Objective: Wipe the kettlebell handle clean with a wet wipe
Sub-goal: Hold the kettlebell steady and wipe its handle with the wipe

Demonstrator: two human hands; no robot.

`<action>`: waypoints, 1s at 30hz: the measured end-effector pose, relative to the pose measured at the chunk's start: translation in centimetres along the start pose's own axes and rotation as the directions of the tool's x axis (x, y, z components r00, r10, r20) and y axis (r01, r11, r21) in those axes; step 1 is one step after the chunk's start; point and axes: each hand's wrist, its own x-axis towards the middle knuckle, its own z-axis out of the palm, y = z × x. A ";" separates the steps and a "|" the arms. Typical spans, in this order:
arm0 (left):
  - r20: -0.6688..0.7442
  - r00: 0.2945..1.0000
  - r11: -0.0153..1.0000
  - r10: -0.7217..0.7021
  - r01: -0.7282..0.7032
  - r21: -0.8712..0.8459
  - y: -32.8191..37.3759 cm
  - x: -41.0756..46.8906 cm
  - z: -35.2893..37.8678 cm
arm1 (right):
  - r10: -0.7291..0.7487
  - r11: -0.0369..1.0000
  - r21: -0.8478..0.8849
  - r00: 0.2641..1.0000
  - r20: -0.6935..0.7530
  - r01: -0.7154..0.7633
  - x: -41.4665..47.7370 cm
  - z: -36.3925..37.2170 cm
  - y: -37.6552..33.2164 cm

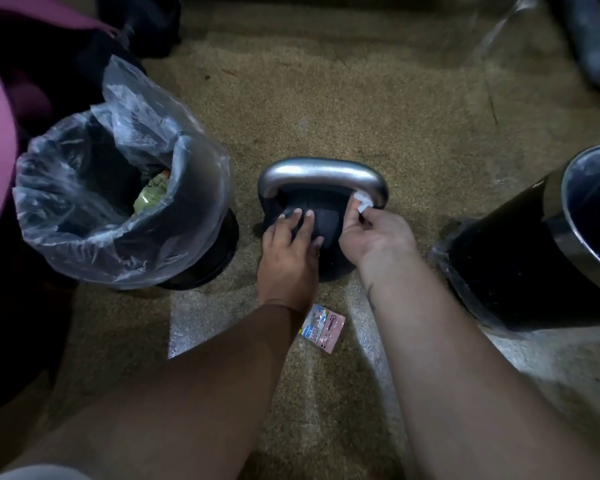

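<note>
A black round-bodied kettlebell (328, 221) with a brushed silver metal handle (321, 173) stands upright on the tan speckled carpet floor (326, 98), about the middle of the stretch of floor in view. The left hand (290, 247) lies flat on top of the black body, fingers straight and spread, pressing down to steady it rather than gripping anything. The right hand (374, 237) pinches a small white wet wipe (362, 201) between thumb and fingers and holds it against the right-hand bend of the handle, where the bar curves down toward the body. The wiping step looks to be in hand, at that right end; the top bar and the left bend show no wipe on them. The next move probably calls for sliding the wipe up over the arch and along to the left bend, wrapping it round the bar so the underside is reached too, while the left hand keeps the weight from rocking. On the floor near the person, between the two forearms, lies a small pink and blue wipe packet (323, 327). A black bin lined with a clear plastic bag (66, 237) stands to the kettlebell's left, and a black bin with a shiny metal rim (520, 258) to its right.
</note>
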 end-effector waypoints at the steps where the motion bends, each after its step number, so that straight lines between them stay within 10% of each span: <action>1: -0.001 1.000 1.000 -0.004 0.004 0.002 0.0 -0.1 0.0 | -0.011 1.000 -0.016 1.000 -0.015 0.011 0.3 -0.1 0.1; 30: 0.012 1.000 1.000 -0.019 0.019 -0.005 0.4 0.0 -0.5 | -0.014 0.998 -0.055 1.000 0.028 0.016 0.7 -1.3 -0.2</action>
